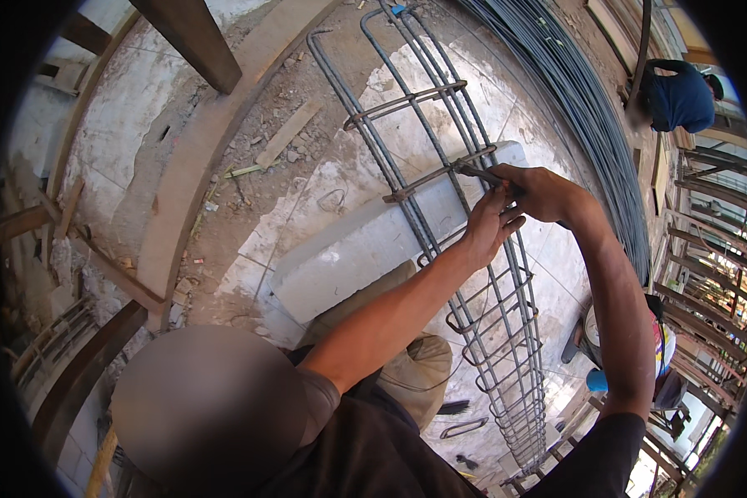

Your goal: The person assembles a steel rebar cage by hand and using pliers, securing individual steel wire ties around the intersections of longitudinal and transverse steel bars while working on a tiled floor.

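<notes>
The cage (424, 182) lay across the pale block (332, 266), its long axis running back past the knee (429, 373) — hooked bar ends pointing out ahead. The left arm (398, 311) reached forward and across; I couldn't tell whether the left hand (485, 228) pinched anything. The right arm (610, 290) bowed outward, the right hand (544, 192) closed around a dark tool (476, 173) at a crossbar. Tiles (515, 119) showed between cage and rods (589, 108).

Right hand (541, 192) curls — left hand (491, 222) just beside it.
</notes>
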The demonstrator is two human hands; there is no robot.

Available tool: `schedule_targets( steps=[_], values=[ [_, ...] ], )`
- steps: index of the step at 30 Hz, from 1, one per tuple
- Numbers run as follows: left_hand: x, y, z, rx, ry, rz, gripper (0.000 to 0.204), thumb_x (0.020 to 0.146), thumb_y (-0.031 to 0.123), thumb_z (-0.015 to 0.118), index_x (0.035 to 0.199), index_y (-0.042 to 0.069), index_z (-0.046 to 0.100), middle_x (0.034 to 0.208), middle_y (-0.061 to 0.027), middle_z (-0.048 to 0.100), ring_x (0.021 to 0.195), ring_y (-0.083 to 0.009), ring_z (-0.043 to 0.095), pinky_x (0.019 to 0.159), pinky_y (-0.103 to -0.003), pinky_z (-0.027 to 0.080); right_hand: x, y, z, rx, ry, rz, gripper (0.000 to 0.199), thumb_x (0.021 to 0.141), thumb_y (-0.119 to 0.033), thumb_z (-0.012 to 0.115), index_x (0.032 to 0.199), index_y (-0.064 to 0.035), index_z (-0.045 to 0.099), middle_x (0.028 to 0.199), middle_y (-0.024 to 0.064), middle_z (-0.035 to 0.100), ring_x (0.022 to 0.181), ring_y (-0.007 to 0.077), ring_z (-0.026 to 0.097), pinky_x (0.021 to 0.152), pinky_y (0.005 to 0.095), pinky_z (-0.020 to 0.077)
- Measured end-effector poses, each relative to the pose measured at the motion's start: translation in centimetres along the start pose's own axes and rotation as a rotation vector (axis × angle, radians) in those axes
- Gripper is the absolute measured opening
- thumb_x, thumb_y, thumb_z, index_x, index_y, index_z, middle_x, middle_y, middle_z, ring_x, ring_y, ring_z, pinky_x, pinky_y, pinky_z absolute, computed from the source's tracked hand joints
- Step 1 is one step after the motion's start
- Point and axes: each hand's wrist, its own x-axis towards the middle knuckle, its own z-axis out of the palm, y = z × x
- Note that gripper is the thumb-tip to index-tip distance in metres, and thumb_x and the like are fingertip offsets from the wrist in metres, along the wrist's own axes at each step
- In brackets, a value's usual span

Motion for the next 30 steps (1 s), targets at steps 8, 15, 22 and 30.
schedule_targets(
  steps=[8,15,22,30],
  values=[
    [-0.8,0.0,0.8,-0.140,-0.002,0.002,0.041,0.114,0.043,0.040,0.142,0.016,0.049,0.136,-0.0033,0.058,0.122,-0.0167,0.057,0.106,-0.039,0.046,0.2,-2.2,-0.4,-0.113,-0.031,0.068,0.061,0.090,-0.004,0.064,0.149,-0.0149,0.053,0.111,0.0198,0.076,0.104,0.0333,0.074,0.086,0.0429,0.0589],
    [-0.9,-0.2,0.1,-0.149,-0.053,0.025,0.032,0.111,0.040,0.046,0.136,0.022,0.052,0.124,0.0028,0.062,0.110,-0.0115,0.058,0.089,-0.033,0.046,0.0,-6.2,1.3,-0.452,0.070,0.182,0.062,0.090,-0.006,0.062,0.148,-0.0250,0.054,0.102,0.0140,0.077,0.097,0.0337,0.075,0.080,0.0452,0.0603],
    [-0.7,-0.3,-1.4,-0.279,-0.013,0.052,0.051,0.099,0.064,0.056,0.130,0.023,0.054,0.123,0.0031,0.060,0.114,-0.0137,0.054,0.096,-0.037,0.040,1.0,-3.8,-0.1,-0.236,-0.045,0.088,0.064,0.092,-0.007,0.061,0.154,-0.0154,0.047,0.111,0.0192,0.076,0.097,0.0340,0.076,0.082,0.0443,0.0592],
    [2.2,2.6,-0.1,-0.390,-0.017,-0.043,0.038,0.095,0.056,0.071,0.104,0.019,0.068,0.121,0.0002,0.069,0.125,-0.0252,0.061,0.107,-0.050,0.048,1.1,-0.1,2.6,0.205,-0.114,0.199,0.041,0.096,-0.016,0.061,0.132,0.0021,0.054,0.097,0.0187,0.071,0.087,0.0264,0.072,0.074,0.0386,0.0570]
  ],
)
